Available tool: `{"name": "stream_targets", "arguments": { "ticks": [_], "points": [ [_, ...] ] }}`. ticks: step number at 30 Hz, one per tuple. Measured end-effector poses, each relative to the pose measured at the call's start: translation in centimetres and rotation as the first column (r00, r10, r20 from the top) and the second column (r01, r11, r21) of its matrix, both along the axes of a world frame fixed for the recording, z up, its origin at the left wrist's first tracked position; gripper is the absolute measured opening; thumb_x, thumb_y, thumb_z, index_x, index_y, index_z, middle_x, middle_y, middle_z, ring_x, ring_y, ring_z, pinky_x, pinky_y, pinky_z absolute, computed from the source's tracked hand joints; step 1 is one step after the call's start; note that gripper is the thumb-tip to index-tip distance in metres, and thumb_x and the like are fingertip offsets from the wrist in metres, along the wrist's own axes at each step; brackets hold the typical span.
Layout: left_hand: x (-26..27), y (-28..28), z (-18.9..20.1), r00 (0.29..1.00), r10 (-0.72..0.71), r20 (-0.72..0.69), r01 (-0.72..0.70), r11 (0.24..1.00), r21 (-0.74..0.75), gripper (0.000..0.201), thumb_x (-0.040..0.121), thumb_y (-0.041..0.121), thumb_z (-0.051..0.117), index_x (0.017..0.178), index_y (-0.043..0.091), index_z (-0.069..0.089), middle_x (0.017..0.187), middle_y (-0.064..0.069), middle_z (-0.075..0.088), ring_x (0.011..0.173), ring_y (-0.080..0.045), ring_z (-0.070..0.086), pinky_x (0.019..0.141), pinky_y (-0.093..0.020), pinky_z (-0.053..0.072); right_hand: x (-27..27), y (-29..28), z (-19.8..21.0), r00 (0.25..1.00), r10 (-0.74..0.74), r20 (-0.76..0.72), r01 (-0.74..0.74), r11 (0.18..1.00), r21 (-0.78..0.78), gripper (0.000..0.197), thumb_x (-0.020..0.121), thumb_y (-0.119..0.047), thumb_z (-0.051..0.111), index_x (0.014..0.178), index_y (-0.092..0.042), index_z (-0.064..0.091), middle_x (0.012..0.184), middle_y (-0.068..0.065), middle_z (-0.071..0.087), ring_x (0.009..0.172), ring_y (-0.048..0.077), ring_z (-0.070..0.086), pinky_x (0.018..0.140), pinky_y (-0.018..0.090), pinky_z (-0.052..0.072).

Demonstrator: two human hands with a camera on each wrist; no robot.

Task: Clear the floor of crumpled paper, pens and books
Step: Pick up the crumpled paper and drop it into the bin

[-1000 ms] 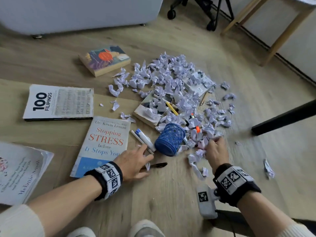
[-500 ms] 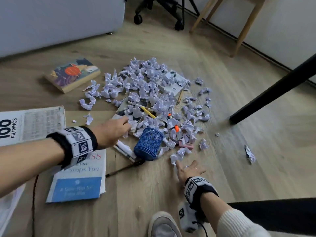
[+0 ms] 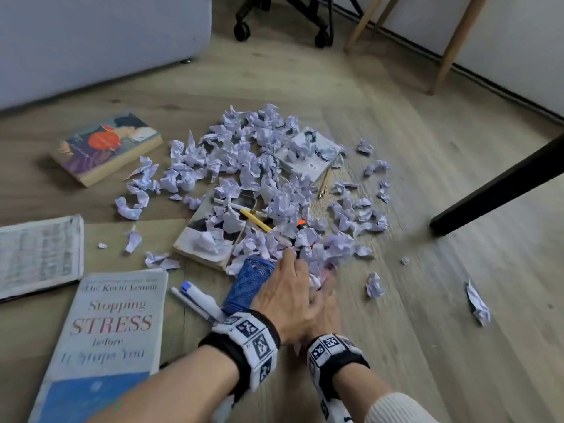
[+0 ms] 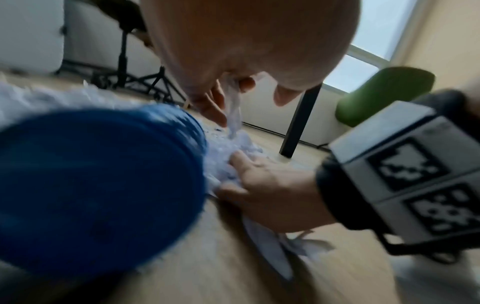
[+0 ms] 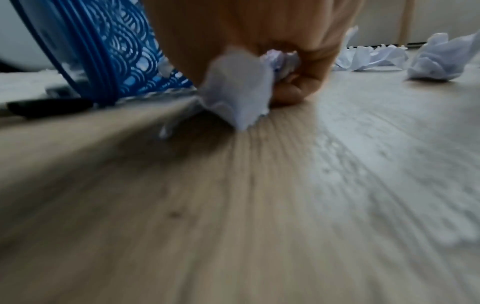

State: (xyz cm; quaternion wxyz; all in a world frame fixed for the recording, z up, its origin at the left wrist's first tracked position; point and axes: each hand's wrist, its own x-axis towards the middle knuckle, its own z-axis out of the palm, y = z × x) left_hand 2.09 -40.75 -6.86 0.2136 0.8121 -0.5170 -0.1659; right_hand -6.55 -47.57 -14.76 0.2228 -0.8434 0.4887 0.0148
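A heap of crumpled lilac paper [image 3: 244, 154] covers the wooden floor, with a yellow pen [image 3: 256, 221] and a tan pen [image 3: 324, 183] in it. A blue mesh pen cup [image 3: 247, 282] lies on its side at the heap's near edge, beside a blue-capped marker [image 3: 198, 297]. My left hand [image 3: 287, 288] reaches over the cup and pinches a strip of paper [image 4: 232, 111]. Close on its right, my right hand [image 3: 326, 288] rests on the floor and grips a wad of crumpled paper [image 5: 246, 82]. Books lie around: "Stopping Stress" [image 3: 113, 331], a colourful one [image 3: 106, 148], one half buried [image 3: 201, 239].
An open book [image 3: 39, 254] lies at the left and a white booklet [image 3: 317, 154] at the heap's far side. A black table leg [image 3: 500, 184] slants in on the right. Wooden legs [image 3: 451, 47], chair casters [image 3: 244, 32] and a grey sofa [image 3: 91, 41] stand behind. Stray scraps [image 3: 477, 303] lie right.
My left hand has swung right from the books, across the blue cup, to the paper beside my right hand. My right hand has closed on a wad of paper.
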Motion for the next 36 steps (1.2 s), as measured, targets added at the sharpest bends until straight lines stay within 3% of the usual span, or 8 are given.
{"name": "stream_targets", "arguments": {
  "ticks": [2,9,14,19,22,26,31,36],
  "points": [
    [-1.9,-0.9,-1.3,0.989,0.048,-0.137,-0.049,0.999,-0.004,0.026,0.095,0.037,0.035,0.102,0.013,0.041,0.106,-0.004,0.035,0.087,-0.018,0.045,0.079,-0.031,0.046,0.4,-0.3,0.9,0.999,0.011,0.049,-0.017,0.994,0.109,0.056,0.083,-0.041,0.045,0.134,-0.018,0.039,0.127,0.007,0.056,0.112,0.018,0.053,0.089,0.019,0.043],
    [-0.5,-2.4,-5.3,0.901,0.392,-0.185,-0.396,0.918,0.017,0.015,0.093,0.021,0.031,0.099,0.011,0.041,0.147,-0.012,0.022,0.117,-0.026,0.048,0.1,-0.032,0.043,-1.4,-3.5,0.6,0.954,0.153,0.258,-0.15,0.988,-0.034,0.023,0.089,-0.028,0.046,0.112,-0.031,0.043,0.099,0.012,0.066,0.087,0.032,0.062,0.072,0.033,0.042],
    [1.9,-3.1,-7.0,0.919,0.394,0.011,-0.394,0.919,-0.01,0.016,0.095,0.026,0.049,0.095,0.011,0.046,0.158,-0.008,0.005,0.149,-0.028,0.006,0.117,-0.048,0.026,0.9,-8.8,2.9,0.937,0.101,0.333,-0.026,0.974,-0.224,0.027,0.084,-0.018,0.042,0.111,-0.016,0.045,0.062,0.0,0.048,0.052,0.021,0.043,0.053,0.029,0.035],
    [3.9,-3.2,-8.5,0.943,0.33,0.049,-0.333,0.925,0.183,0.044,0.096,0.035,0.05,0.13,0.01,0.038,0.161,-0.001,-0.018,0.149,-0.032,-0.003,0.11,-0.06,0.025,4.4,-12.5,3.5,0.983,0.177,0.04,-0.161,0.953,-0.258,0.047,0.093,-0.049,0.037,0.13,-0.022,0.032,0.105,0.012,0.052,0.072,0.023,0.056,0.063,0.041,0.055],
    [4.6,-2.4,-9.2,0.969,0.216,0.121,-0.238,0.949,0.208,0.075,0.074,0.022,0.077,0.137,0.018,0.035,0.156,-0.006,0.028,0.128,-0.034,0.044,0.089,-0.057,0.045,5.5,-11.9,1.8,0.964,0.158,-0.212,-0.207,0.951,-0.229,0.077,0.082,-0.079,0.024,0.14,-0.027,0.023,0.128,0.015,0.036,0.098,0.029,0.054,0.081,0.041,0.053],
    [4.6,-2.1,-9.4,0.957,0.263,0.124,-0.277,0.954,0.112,0.076,0.065,0.01,0.08,0.127,0.025,0.038,0.126,-0.013,0.04,0.099,-0.037,0.056,0.066,-0.047,0.054,5.7,-9.4,-0.7,0.953,0.067,-0.295,-0.161,0.939,-0.305,0.066,0.091,-0.067,0.025,0.142,-0.025,0.028,0.13,0.017,0.04,0.106,0.033,0.045,0.091,0.041,0.042],
    [4.5,-1.7,-8.1,0.967,0.209,0.146,-0.237,0.947,0.218,0.037,0.096,0.007,0.039,0.129,0.022,0.031,0.131,-0.017,0.011,0.11,-0.031,0.042,0.071,-0.03,0.05,5.5,-8.5,-0.2,0.991,0.053,-0.125,-0.079,0.973,-0.215,0.042,0.096,-0.045,0.039,0.126,-0.016,0.046,0.116,0.014,0.049,0.098,0.033,0.055,0.074,0.036,0.043],
    [5.7,-1.4,-5.7,0.965,0.194,0.174,-0.226,0.955,0.191,0.034,0.095,0.007,0.038,0.128,0.019,0.036,0.129,-0.016,0.027,0.091,-0.027,0.056,0.068,-0.033,0.054,5.1,-10.2,1.1,0.996,0.065,0.065,-0.058,0.993,-0.099,0.026,0.098,-0.028,0.044,0.113,-0.008,0.05,0.102,0.016,0.059,0.095,0.033,0.056,0.078,0.035,0.043]
  ]
}}
